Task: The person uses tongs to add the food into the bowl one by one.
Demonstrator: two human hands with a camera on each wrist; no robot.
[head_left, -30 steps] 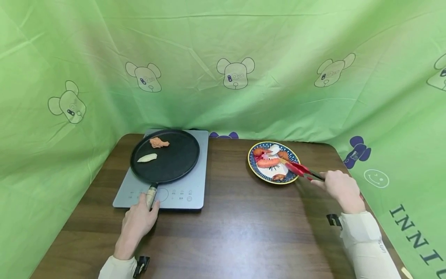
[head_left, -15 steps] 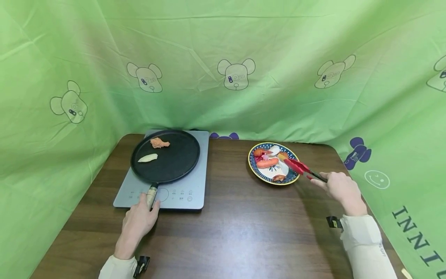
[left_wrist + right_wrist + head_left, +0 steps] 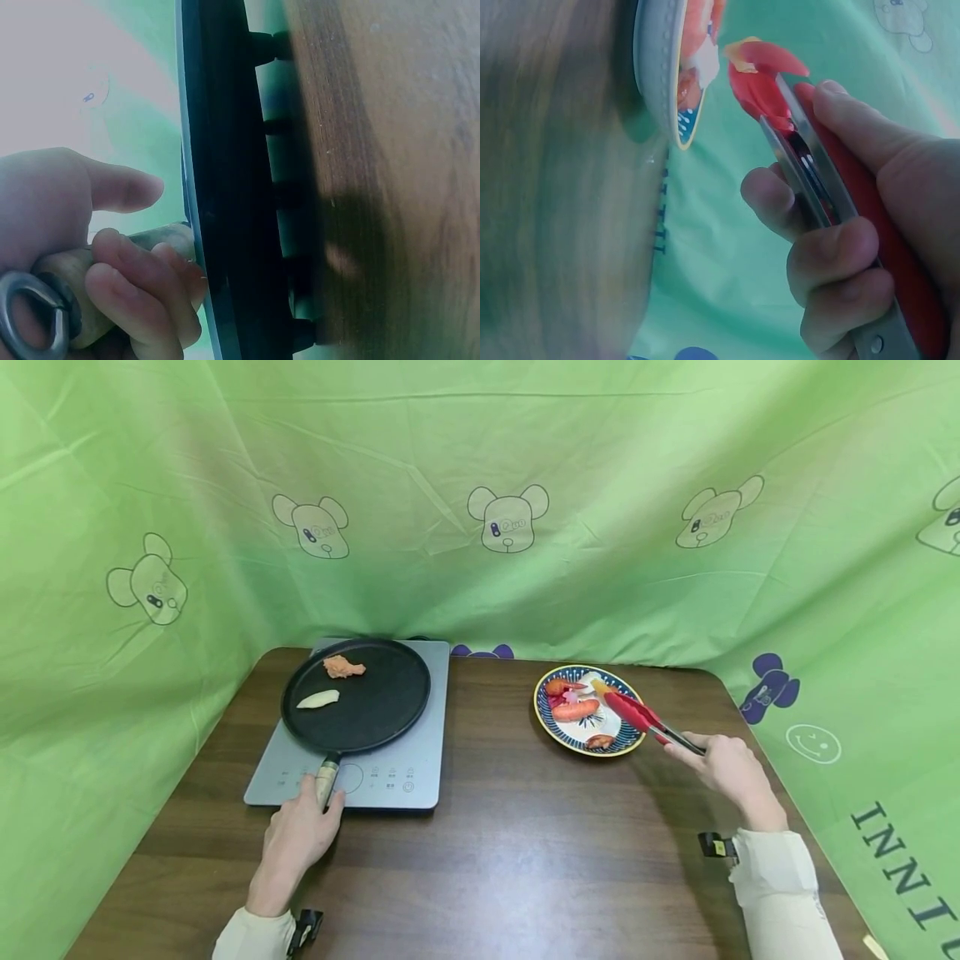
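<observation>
My left hand (image 3: pixel 300 835) grips the wooden handle (image 3: pixel 324 783) of a flat black frying pan (image 3: pixel 382 710), fingers curled under it in the left wrist view. On the pan lie a brown chicken drumstick (image 3: pixel 343 667) and a pale, elongated food piece (image 3: pixel 318 699). My right hand (image 3: pixel 731 768) holds red-headed metal tongs (image 3: pixel 637 713) over the right side of a blue-patterned plate (image 3: pixel 551 727). Between the tong tips shows a yellowish piece (image 3: pixel 744 56), partly hidden by them. The plate bears a sausage (image 3: pixel 576 710), a reddish crayfish-like piece (image 3: pixel 558 686) and a brown piece (image 3: pixel 600 742).
The pan rests on a grey induction cooktop (image 3: pixel 427 768) at the table's left. Plate and cooktop share a brown wooden table (image 3: pixel 495 827). A green printed cloth (image 3: pixel 405 527) surrounds the table's back and sides.
The tong tips have moved up and slightly left over the plate, away from the sausage toward the white piece at its back. My left hand and the pan have not moved.
</observation>
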